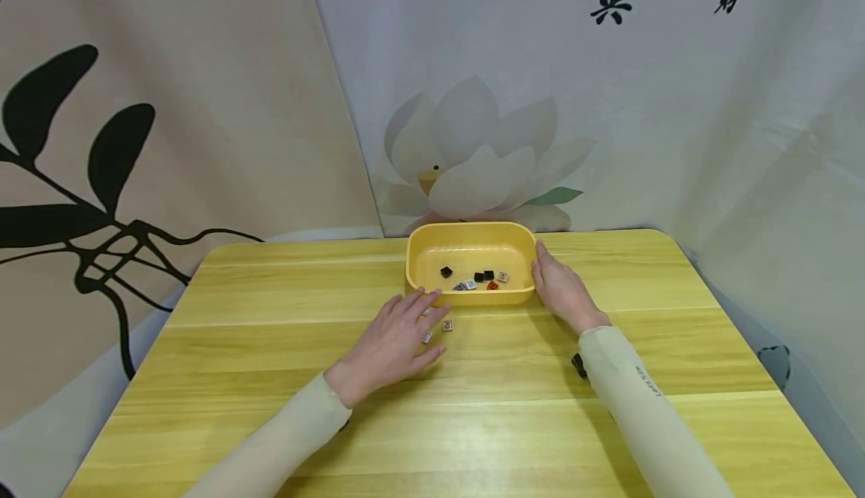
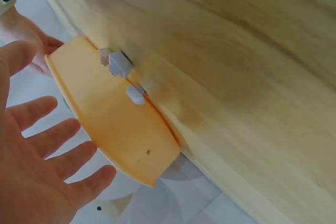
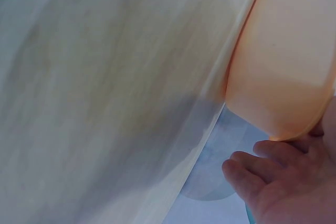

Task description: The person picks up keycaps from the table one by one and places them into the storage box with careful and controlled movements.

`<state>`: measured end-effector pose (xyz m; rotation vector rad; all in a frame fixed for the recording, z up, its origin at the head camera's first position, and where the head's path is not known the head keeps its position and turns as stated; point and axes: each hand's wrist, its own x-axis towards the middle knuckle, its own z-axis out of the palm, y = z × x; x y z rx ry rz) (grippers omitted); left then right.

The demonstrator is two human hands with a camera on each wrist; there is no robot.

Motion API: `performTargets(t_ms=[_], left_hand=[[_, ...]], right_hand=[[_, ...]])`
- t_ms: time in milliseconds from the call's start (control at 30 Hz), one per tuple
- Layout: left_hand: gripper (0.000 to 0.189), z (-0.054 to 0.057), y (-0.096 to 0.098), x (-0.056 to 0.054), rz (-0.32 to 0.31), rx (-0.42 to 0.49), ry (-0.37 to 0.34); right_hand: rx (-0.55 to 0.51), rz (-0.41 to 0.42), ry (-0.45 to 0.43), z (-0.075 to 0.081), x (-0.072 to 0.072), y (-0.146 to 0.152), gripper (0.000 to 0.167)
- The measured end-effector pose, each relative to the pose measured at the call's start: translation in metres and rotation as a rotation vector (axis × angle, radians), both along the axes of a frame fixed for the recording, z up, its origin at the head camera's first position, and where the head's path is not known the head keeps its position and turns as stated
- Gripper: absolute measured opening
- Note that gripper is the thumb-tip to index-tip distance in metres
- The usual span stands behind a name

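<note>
A yellow plastic bin (image 1: 469,298) stands at the table's far side with several small black, white, red and pinkish cubes (image 1: 489,275) inside. My left hand (image 1: 395,336) hovers by its front left corner, fingers spread and nothing held. Just beside those fingers, on the table, lie a pinkish cube (image 1: 447,325) and a white cube (image 1: 427,338); the left wrist view shows a pale cube (image 2: 121,64) near the bin's front wall. My right hand (image 1: 566,288) rests against the bin's right end, its fingers fairly straight along the outside. Its thumb is partly hidden.
The wooden table (image 1: 290,280) extends around the bin. Behind its far edge hangs a printed cloth (image 1: 473,145) with a lotus, close to the bin's back. A small black object (image 1: 579,365) shows beside the right sleeve.
</note>
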<state>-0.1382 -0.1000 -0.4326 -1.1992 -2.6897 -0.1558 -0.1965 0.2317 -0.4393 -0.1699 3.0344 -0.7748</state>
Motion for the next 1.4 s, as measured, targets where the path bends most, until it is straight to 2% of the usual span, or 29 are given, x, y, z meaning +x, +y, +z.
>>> performTargets(t_ms=[367, 700, 800, 967, 1067, 1400], left_hand=[[0.057, -0.008, -0.002, 0.005, -0.029, -0.032, 0.043], [0.059, -0.014, -0.002, 0.002, 0.003, -0.117, -0.082], [0.058, -0.015, -0.003, 0.001, 0.002, -0.134, -0.099], [0.048, -0.017, -0.003, 0.002, -0.01, -0.153, -0.101], [0.039, -0.017, -0.003, 0.002, -0.017, -0.155, -0.075], [0.008, -0.019, -0.004, 0.001, -0.054, -0.101, -0.016]], right_hand=[[0.0, 0.003, 0.026, -0.005, -0.002, 0.002, 0.057], [0.005, 0.007, 0.016, -0.005, -0.002, 0.002, 0.057], [0.005, 0.005, 0.015, -0.005, -0.002, 0.002, 0.058], [0.004, 0.006, 0.015, -0.004, -0.001, 0.002, 0.058], [0.001, 0.007, 0.009, -0.003, -0.001, 0.002, 0.058], [0.006, 0.002, 0.008, -0.002, -0.001, 0.002, 0.058]])
